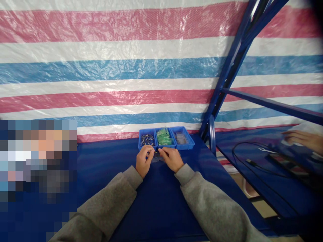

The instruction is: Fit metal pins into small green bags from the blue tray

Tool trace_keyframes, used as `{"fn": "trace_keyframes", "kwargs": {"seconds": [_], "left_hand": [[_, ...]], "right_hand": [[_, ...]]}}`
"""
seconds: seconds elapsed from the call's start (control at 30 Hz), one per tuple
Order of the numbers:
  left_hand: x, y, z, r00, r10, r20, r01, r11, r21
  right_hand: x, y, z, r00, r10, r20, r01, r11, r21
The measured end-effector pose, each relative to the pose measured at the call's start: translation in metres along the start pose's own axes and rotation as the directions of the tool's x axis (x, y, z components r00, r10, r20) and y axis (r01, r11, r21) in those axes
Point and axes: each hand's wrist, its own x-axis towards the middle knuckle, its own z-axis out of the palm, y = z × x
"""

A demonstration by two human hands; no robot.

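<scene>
My left hand [144,162] is closed in a pinch above the blue table, just in front of a blue bin [139,143] of small dark metal parts like screws. A small metal part [155,152] shows at its fingertips. Facing it, my right hand [173,159] is also pinched, thumb against finger; what it grips is too small to make out. Between and just below the two hands is some clear plastic film [157,158], perhaps a small bag. Green packets [164,136] fill the middle bin, and clear plastic bags [180,138] lie in the right bin [188,147].
The three bins stand side by side on the blue table [156,208], before a striped plastic sheet [113,69]. A blue metal frame [222,84] rises at right. Beyond a gap, another table holds a black cable [252,163] and a co-worker's hand [300,137]. The left side is pixelated.
</scene>
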Motion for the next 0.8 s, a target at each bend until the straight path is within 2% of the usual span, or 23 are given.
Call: {"fn": "trace_keyframes", "kwargs": {"seconds": [0.1, 0.2, 0.4, 0.63, 0.8], "left_hand": [[-0.0020, -0.0027, 0.0010, 0.999, -0.048, 0.026, 0.049, 0.997, -0.057], [-0.0028, -0.0037, 0.0014, 0.994, -0.075, 0.079, 0.076, 0.997, -0.006], [0.0002, 0.0010, 0.0014, 0.993, -0.005, 0.120, -0.010, 0.992, 0.129], [0.0003, -0.0019, 0.0010, 0.991, 0.079, 0.107, -0.092, 0.987, 0.128], [0.0005, -0.0050, 0.0000, 0.996, 0.072, 0.047, -0.078, 0.988, 0.133]], "right_hand": [[0.0003, 0.0017, 0.0000, 0.999, 0.012, -0.036, -0.013, 1.000, -0.016], [0.0004, 0.0021, -0.0002, 0.998, 0.016, -0.059, -0.017, 1.000, -0.014], [0.0007, -0.0005, -0.0019, 0.996, 0.020, -0.091, -0.021, 1.000, -0.010], [0.0009, -0.0028, -0.0043, 0.993, 0.019, -0.120, -0.020, 1.000, -0.013], [0.0010, -0.0043, -0.0049, 0.992, 0.026, -0.124, -0.025, 1.000, 0.005]]}}
